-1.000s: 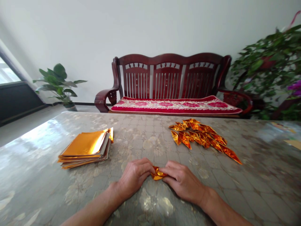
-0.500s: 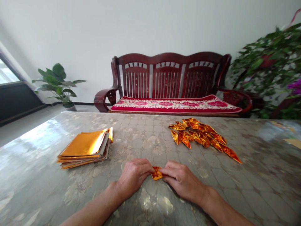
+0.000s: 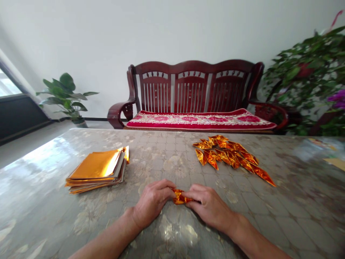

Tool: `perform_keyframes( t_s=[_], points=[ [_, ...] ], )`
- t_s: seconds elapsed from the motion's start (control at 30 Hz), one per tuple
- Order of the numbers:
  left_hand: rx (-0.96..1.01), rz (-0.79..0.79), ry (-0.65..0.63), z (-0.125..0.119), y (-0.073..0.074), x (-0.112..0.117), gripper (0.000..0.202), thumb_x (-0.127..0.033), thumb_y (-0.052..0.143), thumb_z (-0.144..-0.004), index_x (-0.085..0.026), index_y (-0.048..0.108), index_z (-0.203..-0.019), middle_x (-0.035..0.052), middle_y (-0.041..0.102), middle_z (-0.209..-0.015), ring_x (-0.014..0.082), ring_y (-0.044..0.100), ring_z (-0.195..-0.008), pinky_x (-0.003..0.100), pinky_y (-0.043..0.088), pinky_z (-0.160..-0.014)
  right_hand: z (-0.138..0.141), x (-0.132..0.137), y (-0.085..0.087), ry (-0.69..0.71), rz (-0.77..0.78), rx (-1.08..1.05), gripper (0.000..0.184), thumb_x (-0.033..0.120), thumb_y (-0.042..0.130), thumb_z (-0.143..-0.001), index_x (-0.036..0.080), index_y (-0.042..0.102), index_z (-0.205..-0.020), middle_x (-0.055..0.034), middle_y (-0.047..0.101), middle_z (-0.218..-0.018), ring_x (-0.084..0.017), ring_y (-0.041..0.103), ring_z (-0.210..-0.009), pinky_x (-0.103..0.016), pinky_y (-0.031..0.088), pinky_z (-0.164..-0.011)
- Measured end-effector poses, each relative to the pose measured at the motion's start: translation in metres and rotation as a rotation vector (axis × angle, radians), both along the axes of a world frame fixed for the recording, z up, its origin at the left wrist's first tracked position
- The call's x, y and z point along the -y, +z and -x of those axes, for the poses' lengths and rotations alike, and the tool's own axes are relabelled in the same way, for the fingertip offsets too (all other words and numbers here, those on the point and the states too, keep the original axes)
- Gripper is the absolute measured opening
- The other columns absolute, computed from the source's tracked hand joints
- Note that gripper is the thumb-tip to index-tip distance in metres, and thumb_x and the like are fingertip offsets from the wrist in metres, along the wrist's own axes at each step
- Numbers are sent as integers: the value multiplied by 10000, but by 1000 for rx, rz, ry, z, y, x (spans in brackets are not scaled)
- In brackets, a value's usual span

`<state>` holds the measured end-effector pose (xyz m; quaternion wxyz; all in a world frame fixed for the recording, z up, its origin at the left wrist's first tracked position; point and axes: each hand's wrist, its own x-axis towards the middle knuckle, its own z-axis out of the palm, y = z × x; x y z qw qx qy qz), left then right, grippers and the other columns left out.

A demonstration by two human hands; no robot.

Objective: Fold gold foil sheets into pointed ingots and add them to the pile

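Between my two hands is a small folded piece of shiny gold-orange foil paper point(image 3: 179, 197), low over the table near its front. My left hand point(image 3: 154, 199) pinches its left end, and my right hand point(image 3: 206, 202) pinches its right end; the fingertips hide both ends. Ahead and to the left lies a stack of square gold foil sheets point(image 3: 94, 166), slightly uneven at its edges. Several folded foil pieces with pointed ends point(image 3: 229, 154) lie grouped in overlapping rows, ahead and to the right of my right hand.
A patterned grey-brown cover lies over the table point(image 3: 151, 151). A clear plastic bag point(image 3: 318, 149) rests at the far right. Beyond the table stands a dark red wooden bench point(image 3: 191, 86) with a red floral cushion. Potted plants stand left point(image 3: 67, 95) and right point(image 3: 309, 72).
The folded foil between my hands looks narrower and more closed up, with its middle slightly higher. My fingers have shifted a little on its ends. The stack and the finished-looking pieces stay put.
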<state>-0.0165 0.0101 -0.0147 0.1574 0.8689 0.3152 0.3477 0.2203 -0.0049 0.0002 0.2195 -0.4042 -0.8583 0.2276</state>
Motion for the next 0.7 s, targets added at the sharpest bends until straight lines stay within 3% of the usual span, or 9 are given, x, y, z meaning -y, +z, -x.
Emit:
perform_keyframes(
  t_s=[0.1, 0.2, 0.47, 0.7],
  points=[
    [76, 122, -5, 0, -1, -1, 167, -164, 557, -958, -202, 701, -884, 34, 700, -930, 129, 664, -836, 203, 490, -757, -2, -1, -3, 24, -56, -38, 280, 155, 592, -923, 299, 717, -1128, 2, 623, -831, -138, 604, -816, -217, 422, -717],
    [144, 181, -3, -1, -4, -3, 165, -157, 567, -951, -189, 709, -873, 41, 691, -898, 130, 660, -837, 201, 493, -764, -4, -3, -6, 67, -95, -79, 252, 149, 589, -921, 269, 738, -1086, -10, 629, -834, -138, 603, -808, -217, 431, -714],
    [192, 227, 37, -4, -2, -4, 172, -152, 593, -933, -186, 720, -822, 29, 691, -849, 121, 661, -792, 192, 487, -731, -3, -6, -8, 68, -95, -185, 197, 184, 599, -929, 265, 764, -999, -9, 636, -798, -126, 616, -765, -208, 452, -686],
    [238, 232, 132, -5, -3, -1, 166, -50, 637, -842, -192, 706, -789, 1, 714, -813, 126, 672, -772, 200, 484, -734, -3, -5, -13, 41, -187, -290, 177, 156, 645, -895, 238, 748, -1013, -20, 656, -838, -126, 622, -761, -211, 466, -691]
  ],
)
